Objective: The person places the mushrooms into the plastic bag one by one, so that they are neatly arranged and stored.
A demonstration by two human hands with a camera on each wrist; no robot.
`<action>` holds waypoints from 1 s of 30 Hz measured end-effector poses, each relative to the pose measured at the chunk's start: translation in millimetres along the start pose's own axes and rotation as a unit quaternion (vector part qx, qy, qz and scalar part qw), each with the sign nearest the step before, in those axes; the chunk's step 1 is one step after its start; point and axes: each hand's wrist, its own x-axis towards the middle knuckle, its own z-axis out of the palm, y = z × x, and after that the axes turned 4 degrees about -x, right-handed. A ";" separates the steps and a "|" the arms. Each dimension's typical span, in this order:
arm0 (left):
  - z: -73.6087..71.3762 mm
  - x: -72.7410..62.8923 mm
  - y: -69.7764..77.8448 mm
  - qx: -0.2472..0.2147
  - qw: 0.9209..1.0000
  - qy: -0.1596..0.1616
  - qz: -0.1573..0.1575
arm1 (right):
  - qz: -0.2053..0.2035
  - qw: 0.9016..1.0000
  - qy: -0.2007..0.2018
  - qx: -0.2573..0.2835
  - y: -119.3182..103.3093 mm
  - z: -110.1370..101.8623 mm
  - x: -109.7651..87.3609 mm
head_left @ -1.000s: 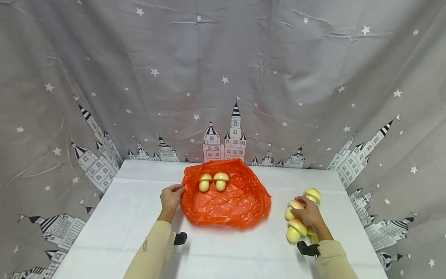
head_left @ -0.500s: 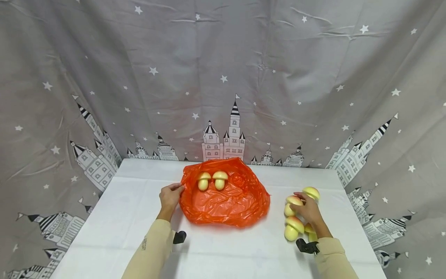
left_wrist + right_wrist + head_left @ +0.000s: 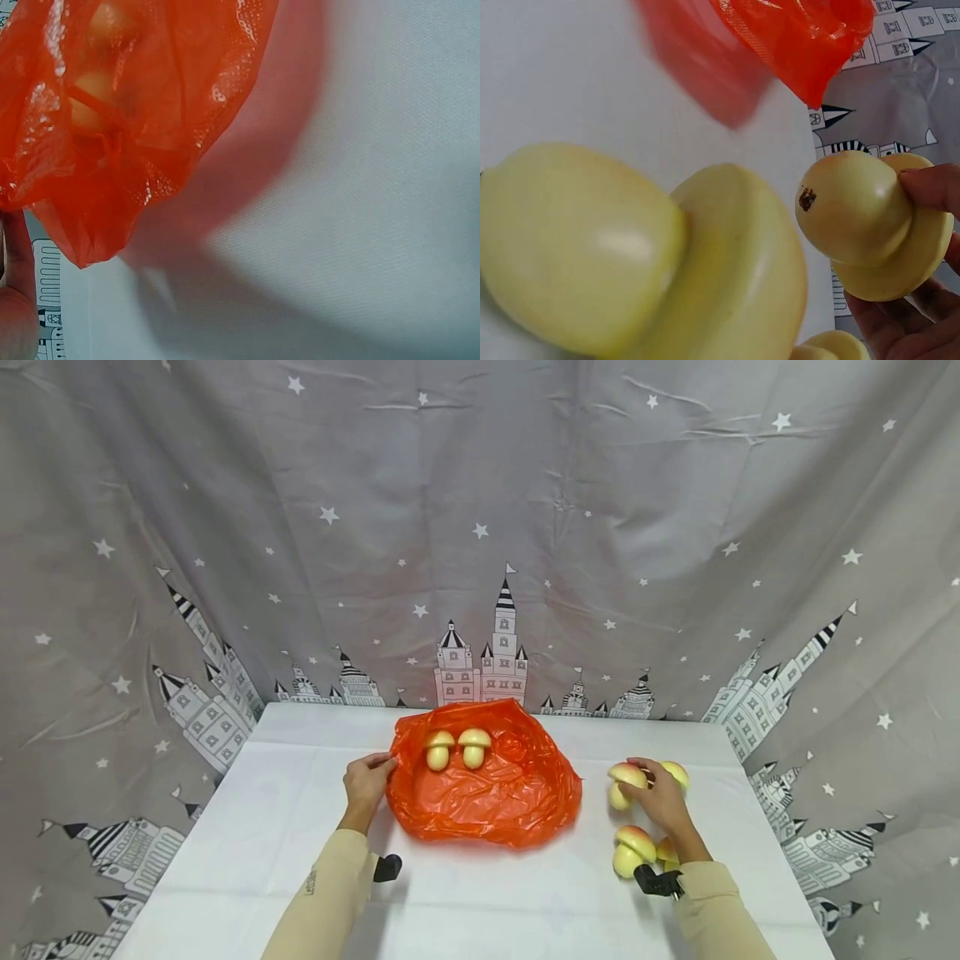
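A red plastic bag [image 3: 480, 810] lies with its mouth spread on the white table, and two toy mushrooms [image 3: 474, 748] rest inside it. My left hand [image 3: 366, 785] pinches the bag's left rim; in the left wrist view the bag [image 3: 165, 112] hides most of that hand [image 3: 19, 300]. At the right, my right hand [image 3: 663, 795] grips a yellow toy mushroom with a reddish cap [image 3: 627, 775]. The right wrist view shows this mushroom [image 3: 855, 210] between thumb and fingers, raised off the table, its stem end with a dark mark facing the camera.
Below the right hand lie a mushroom [image 3: 633, 850] and another one [image 3: 667, 852] partly under the wrist. One more mushroom [image 3: 677, 774] sits behind the hand. The white table [image 3: 480, 902] ends at a grey castle-print curtain [image 3: 480, 568].
My right hand has moved slightly away from me, lifting the gripped mushroom apart from the one nearer me. The left hand and bag stay nearly still.
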 end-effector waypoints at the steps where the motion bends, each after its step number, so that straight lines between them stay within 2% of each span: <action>1: 0.5 0.1 0.0 0.001 1.000 0.000 0.000 | -0.003 1.000 0.000 0.002 -1.7 0.1 0.7; 10: 4.0 -0.3 0.9 -0.003 1.000 -0.006 -0.001 | -0.035 0.999 0.008 0.008 -13.3 5.1 8.0; 18: 4.6 -1.7 -0.5 -0.009 1.000 -0.010 -0.008 | -0.084 0.995 0.016 0.045 -26.6 12.4 16.2; 30: 4.5 -0.9 1.2 -0.020 1.000 -0.015 -0.012 | -0.098 0.990 -0.001 0.099 -55.7 25.1 25.7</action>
